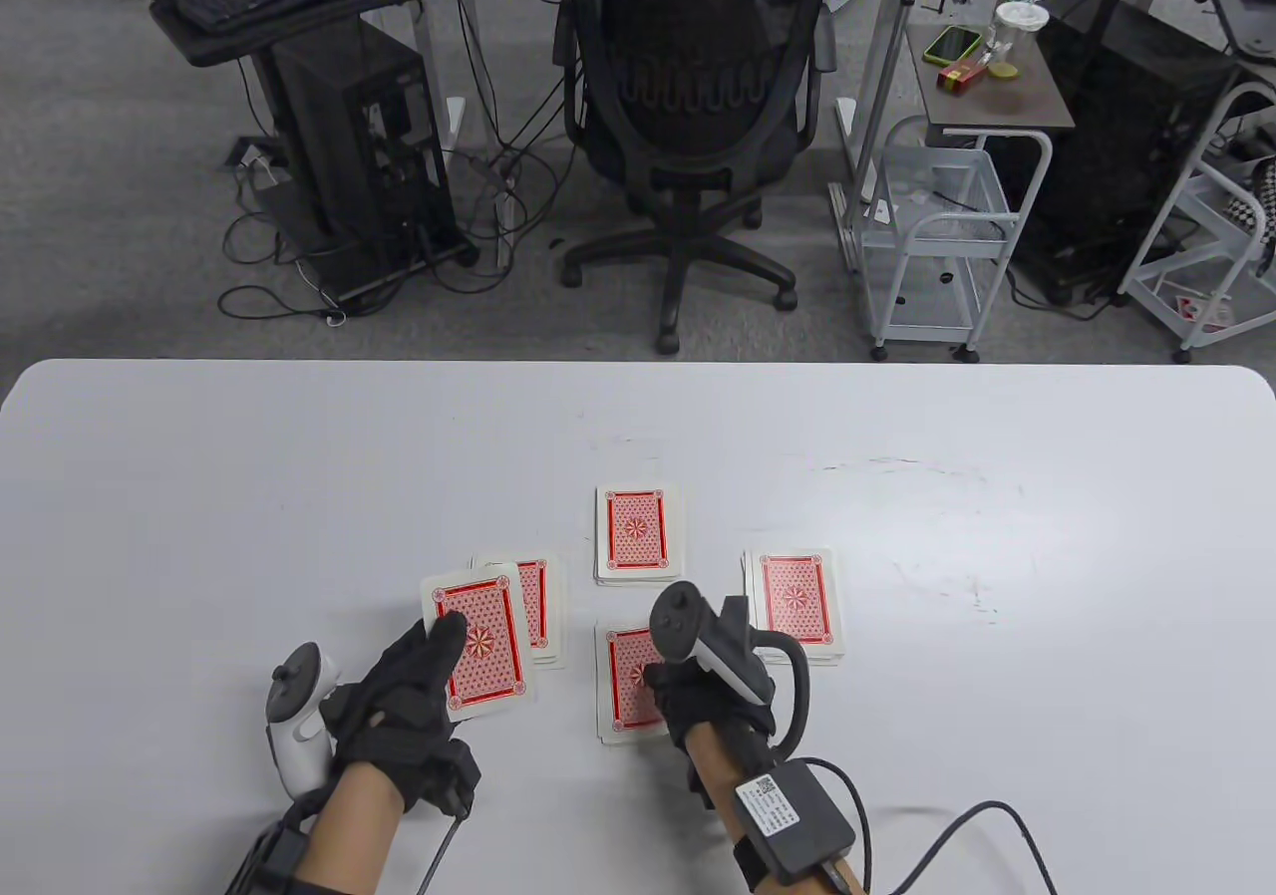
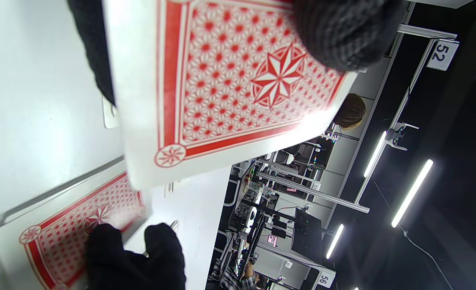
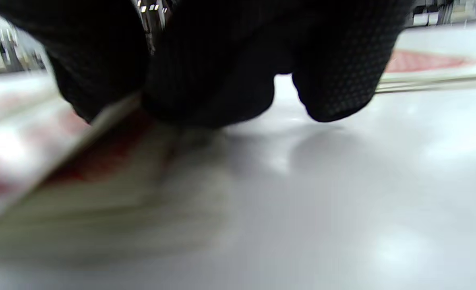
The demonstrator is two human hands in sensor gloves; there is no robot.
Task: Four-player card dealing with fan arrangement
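Red-backed playing cards lie in four face-down piles on the white table [image 1: 299,476]: a left pile [image 1: 541,596], a far pile [image 1: 639,534], a right pile [image 1: 796,601] and a near pile [image 1: 623,696]. My left hand [image 1: 444,636] holds the deck [image 1: 483,646] face down just above the table, partly over the left pile; the thumb lies on top of the deck [image 2: 230,80]. My right hand [image 1: 660,681] is over the near pile [image 2: 61,237], and its fingertips [image 3: 205,92] hold a tilted card [image 3: 101,121] on it. The view is blurred.
The far half of the table is bare white surface. Beyond the far edge stand an office chair [image 1: 698,108], a computer tower [image 1: 359,138] and a white cart [image 1: 937,227]. A cable [image 1: 957,825] trails from my right wrist.
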